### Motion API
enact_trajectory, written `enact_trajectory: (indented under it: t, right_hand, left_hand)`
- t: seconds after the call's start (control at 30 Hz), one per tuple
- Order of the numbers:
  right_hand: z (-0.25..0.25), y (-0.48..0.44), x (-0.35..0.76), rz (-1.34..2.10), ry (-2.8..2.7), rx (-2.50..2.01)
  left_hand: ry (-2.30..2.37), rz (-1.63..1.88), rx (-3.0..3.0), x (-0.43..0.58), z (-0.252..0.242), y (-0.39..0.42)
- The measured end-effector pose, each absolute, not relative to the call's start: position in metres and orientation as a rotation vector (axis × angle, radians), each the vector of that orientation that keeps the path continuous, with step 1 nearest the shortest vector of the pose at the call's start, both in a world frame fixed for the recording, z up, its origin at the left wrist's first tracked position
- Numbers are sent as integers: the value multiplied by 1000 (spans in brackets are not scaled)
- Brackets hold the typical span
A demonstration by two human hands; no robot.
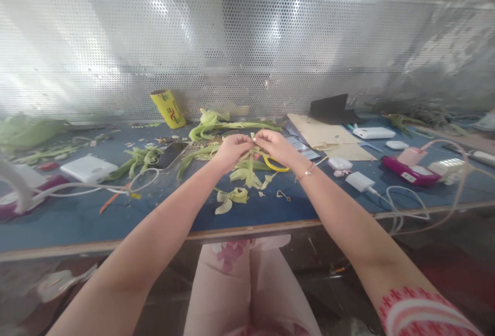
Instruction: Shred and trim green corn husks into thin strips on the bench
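Over the middle of the blue table, my left hand (232,151) and my right hand (273,147) meet with their fingertips almost touching. Both are closed in a pinch on a pale green leafy sprig (251,175), whose leaves hang down below the fingers. The exact pinch point is small and partly covered by the fingers. Beside my right hand lies a yellow loop (279,167), like a scissor handle. Long pale green strips (209,131) lie behind my hands. A loose curled leaf piece (234,198) rests nearer the table edge.
A perforated metal screen (185,47) stands along the back. On the left are a yellow tube (168,109), a phone (172,155) and a white box (88,168). To the right lie cardboard (328,132), a white charger (359,181), a purple power strip (410,171) and cables.
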State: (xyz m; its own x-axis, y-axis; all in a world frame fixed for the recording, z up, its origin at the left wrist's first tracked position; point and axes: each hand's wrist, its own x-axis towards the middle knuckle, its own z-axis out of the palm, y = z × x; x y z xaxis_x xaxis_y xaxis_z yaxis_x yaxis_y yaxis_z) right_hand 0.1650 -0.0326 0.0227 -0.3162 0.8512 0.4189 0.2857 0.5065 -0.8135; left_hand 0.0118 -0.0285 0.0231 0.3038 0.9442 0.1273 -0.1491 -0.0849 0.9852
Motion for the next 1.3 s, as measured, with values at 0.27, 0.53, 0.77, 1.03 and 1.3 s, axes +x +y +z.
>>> enact_trajectory:
  t: [0.27,0.53,0.77,1.03,1.3]
  right_hand:
    - [21,-30,163,732,-1847,-903]
    - [20,-29,170,762,-1807,-784]
    - [20,-29,168,490,-1815,-905]
    - [16,-24,164,319,-1821,-894]
    - [17,-27,165,184,-1894,-864]
  left_hand:
    - [818,1209,1342,13,18,-25]
    - [838,1350,1502,13,11,-20]
    - [886,1427,1624,11,6,-17]
    - [846,1427,1581,13,5,-18]
    - [826,1446,1605,13,6,-20]
